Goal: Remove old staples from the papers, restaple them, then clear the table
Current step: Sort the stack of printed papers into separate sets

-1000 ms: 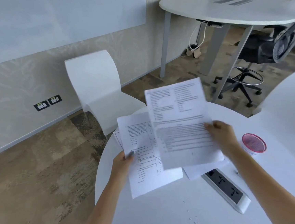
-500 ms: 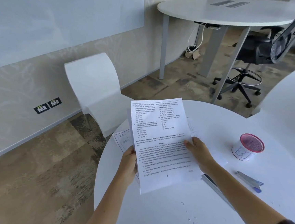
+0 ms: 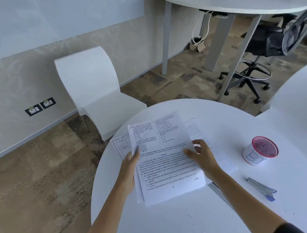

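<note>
Papers: a printed stack held over the near-left part of the round white table, its sheets not fully aligned at the left and bottom edges; the small text is too blurred to read.
Left hand: grips the left edge of the stack, thumb on the front; the other fingers are hidden behind the sheets.
Right hand: holds the right edge, thumb on the printed face and fingers curled behind it.
Other sheets: lie flat on the table under the stack, mostly covered by it.
Stapler: grey with a blue tip, lying to the right, well apart from the hands.
Cup: white with a pink rim, with letters only partly legible.
Power strip: only 1 narrow edge shows beneath the right forearm.
Staples: tiny bits scattered near the front edge, hard to make out.
</note>
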